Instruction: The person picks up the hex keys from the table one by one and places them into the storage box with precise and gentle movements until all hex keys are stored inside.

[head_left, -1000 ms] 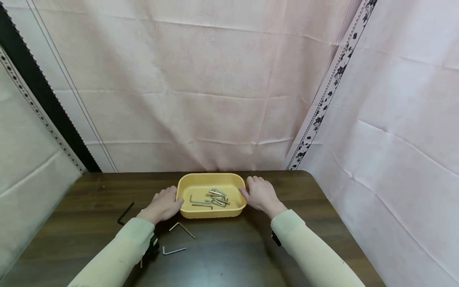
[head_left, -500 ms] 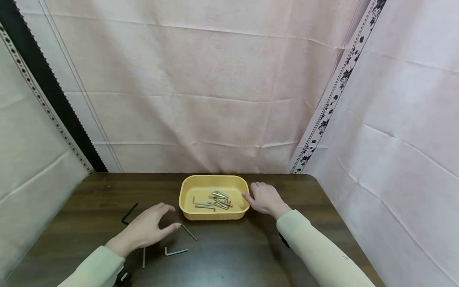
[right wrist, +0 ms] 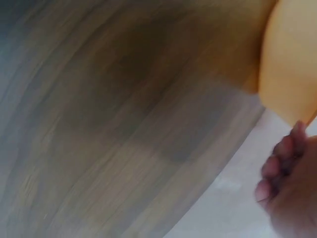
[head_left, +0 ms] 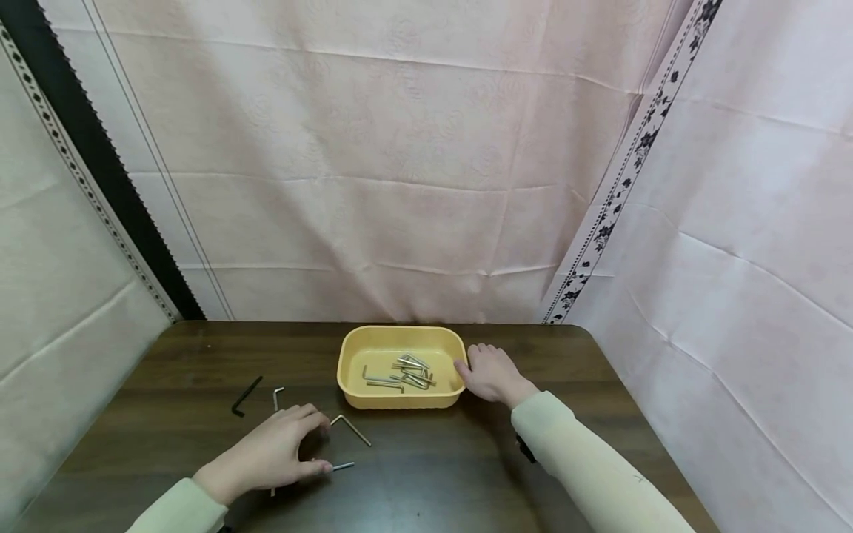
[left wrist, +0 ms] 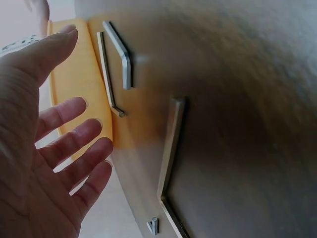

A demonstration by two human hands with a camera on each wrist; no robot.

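Silver L-shaped metal hex key (head_left: 343, 466): on the dark brown wood-grain bench (head_left: 453, 481), by my left thumb; long axis across, free end pointing right and a little away; the rest is covered by my hand.
My left hand (head_left: 269, 453): fingers well parted from the thumb, gently bent, holding nothing.
Brass-coloured L-shaped metal hex key (head_left: 356, 431): just right of my left fingers; corner points away, long arm slants right and towards me.
Black L-shaped hex key (head_left: 247, 393): left of my left hand; long arm slants from near left to far right.
Rounded yellow plastic tray (head_left: 402, 401): at the bench's far side, long axis left to right; contains a pile of metal hex keys (head_left: 415, 380), mostly right of centre.
My right hand (head_left: 493, 375): thumb at the tray's right rim, fingers bent; whether they pinch it, I cannot tell.
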